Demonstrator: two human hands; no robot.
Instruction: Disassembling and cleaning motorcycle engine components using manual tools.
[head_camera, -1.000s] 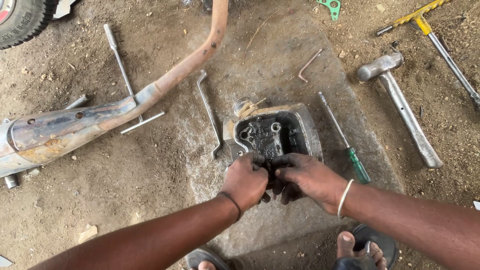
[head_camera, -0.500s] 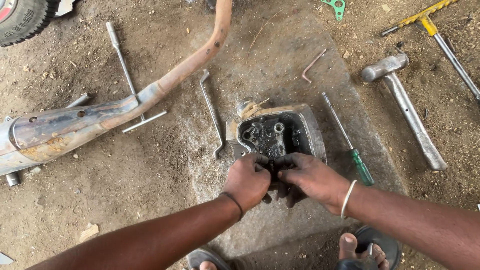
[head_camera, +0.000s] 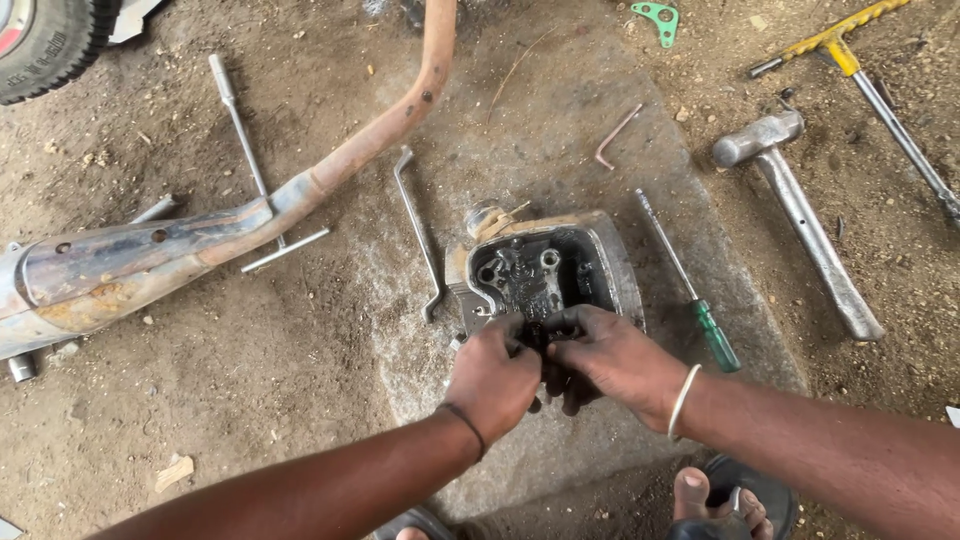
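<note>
A greasy metal engine head (head_camera: 560, 262) lies open side up on a flat stone slab (head_camera: 560, 150). My left hand (head_camera: 492, 378) and my right hand (head_camera: 612, 358) meet at its near edge, fingers curled together over a small dark part that they hide. What they pinch there is too covered to name. A thin band circles each wrist.
A rusty exhaust pipe (head_camera: 250, 215) runs across the left. Around the slab lie a bent spanner (head_camera: 415, 225), a green-handled screwdriver (head_camera: 695, 290), a steel hammer (head_camera: 800, 215), an L-shaped key (head_camera: 617, 135), a long socket wrench (head_camera: 240, 125), a yellow tool (head_camera: 850, 40) and a tyre (head_camera: 45, 40). My sandalled toes (head_camera: 715, 500) show below.
Both hands stay clasped at the near edge of the engine head. The view has shifted slightly; nothing else moved.
</note>
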